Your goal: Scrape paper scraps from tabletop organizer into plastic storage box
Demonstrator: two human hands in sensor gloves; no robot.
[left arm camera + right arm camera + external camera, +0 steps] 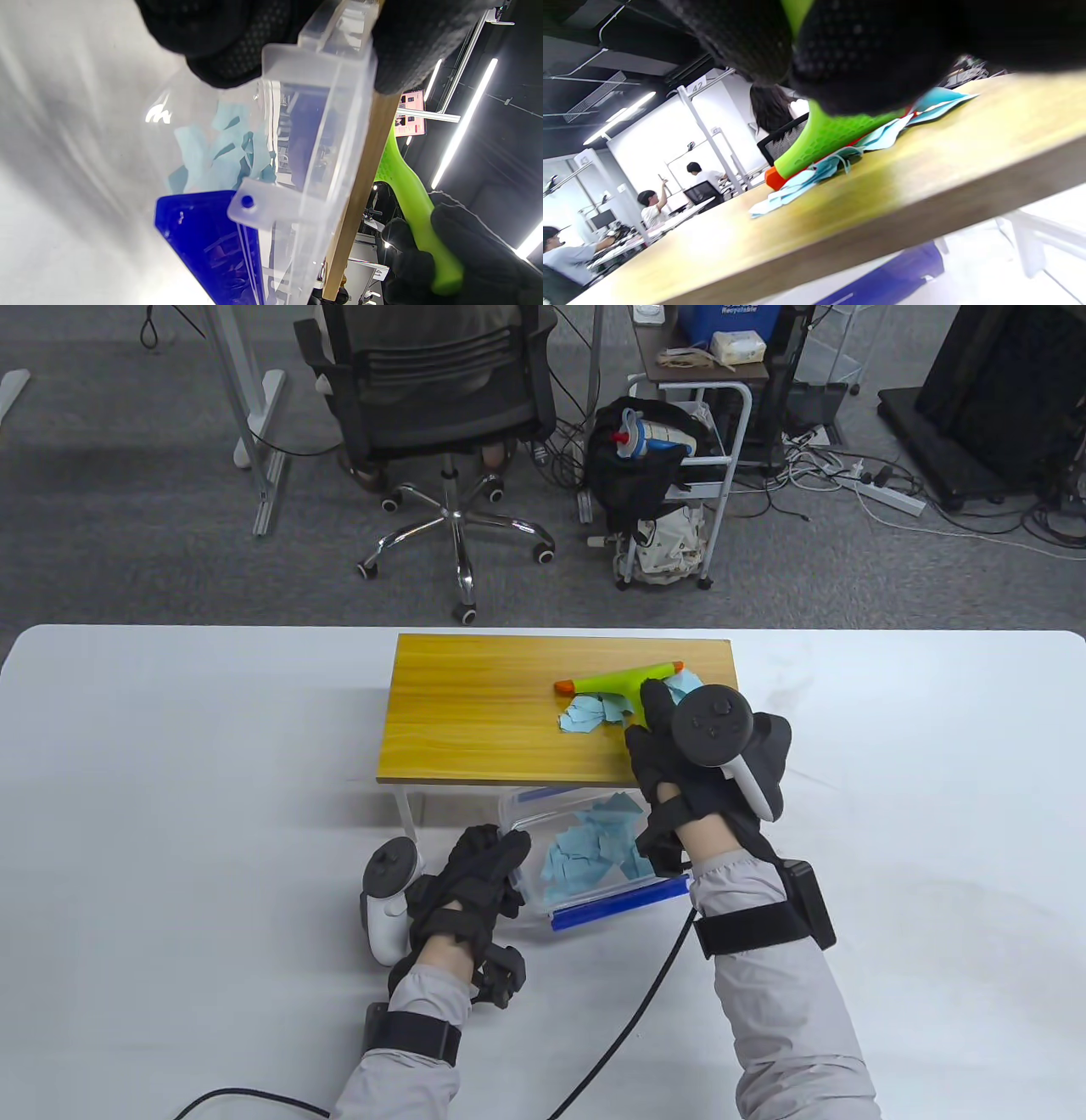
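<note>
A wooden tabletop organizer (492, 712) stands on the white table. Light blue paper scraps (591, 714) lie on its right part, in front of a green scraper (624, 678) with orange ends. My right hand (670, 738) grips the scraper's green handle (413, 203); the blade rests on the wood among the scraps (814, 173). A clear plastic storage box (585, 848) with a blue latch (619, 902) sits under the organizer's front edge and holds several blue scraps (220, 148). My left hand (484, 865) grips the box's left rim (322, 51).
The white table (170, 780) extends wide on both sides. A cable (645, 1001) runs from my right wrist across the table. Beyond the table stand an office chair (441, 415) and a cart (679, 475) on the floor.
</note>
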